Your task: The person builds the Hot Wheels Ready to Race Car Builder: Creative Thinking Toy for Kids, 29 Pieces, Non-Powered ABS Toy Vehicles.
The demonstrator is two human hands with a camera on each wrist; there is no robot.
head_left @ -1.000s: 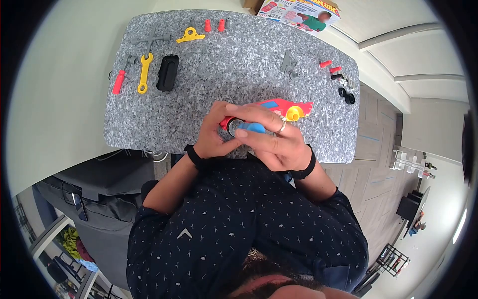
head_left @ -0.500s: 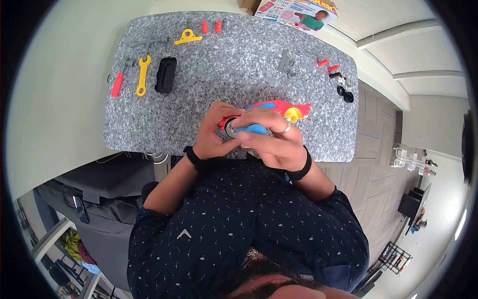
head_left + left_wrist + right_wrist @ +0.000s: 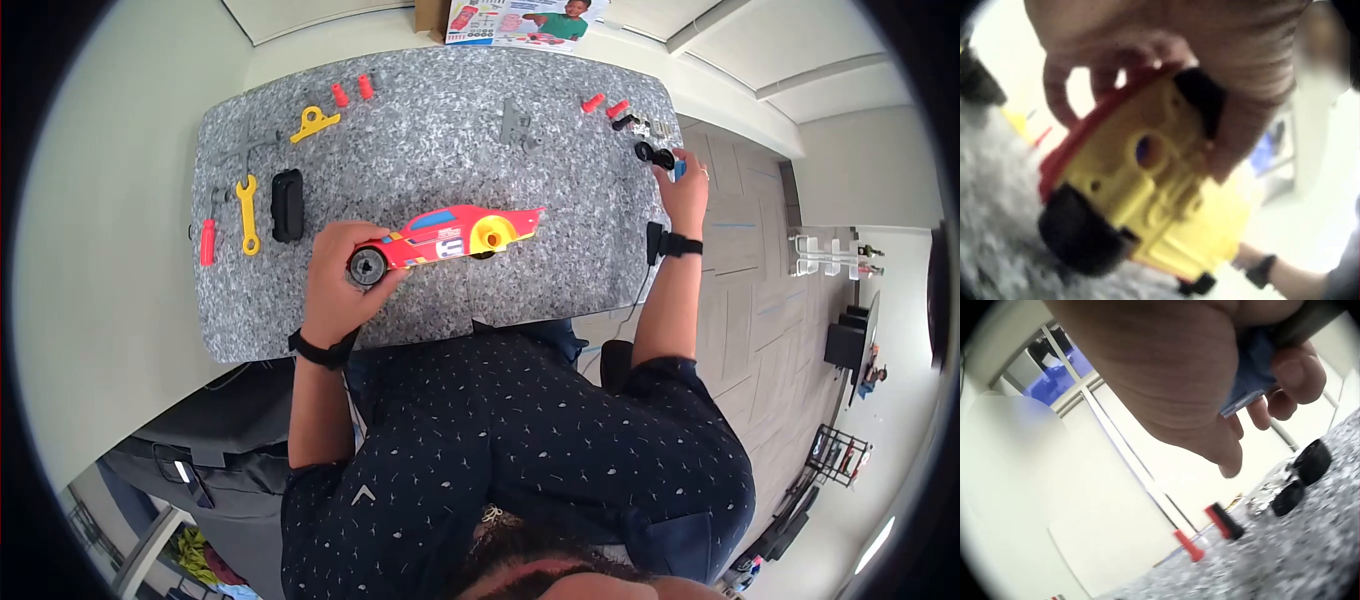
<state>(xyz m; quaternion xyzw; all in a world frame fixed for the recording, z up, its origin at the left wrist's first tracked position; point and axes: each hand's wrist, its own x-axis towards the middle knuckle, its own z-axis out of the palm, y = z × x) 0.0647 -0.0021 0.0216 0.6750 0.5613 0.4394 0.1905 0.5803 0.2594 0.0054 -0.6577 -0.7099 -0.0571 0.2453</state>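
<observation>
Two black wheels (image 3: 655, 156) near the right edge of the desk (image 3: 420, 160) could roll off if the right hand (image 3: 687, 195), fingers partly curled round a blue tool (image 3: 680, 170), fumbles them, while the left hand (image 3: 335, 280) firmly grips the car (image 3: 440, 238) at the desk's near side.

Wide gap between toy car (image 3: 450, 237) and black wheels (image 3: 1314, 462)

Navy short-sleeved shirt (image 3: 430, 415), small white motifs (image 3: 483, 434) scattered over me; pale chevron (image 3: 367, 494) on my left, plain patch (image 3: 685, 550) on my right. Black band (image 3: 322, 352) on each wrist, black block (image 3: 655, 243) on right one. Silvery ring (image 3: 704, 173), my right hand (image 3: 687, 202).
</observation>
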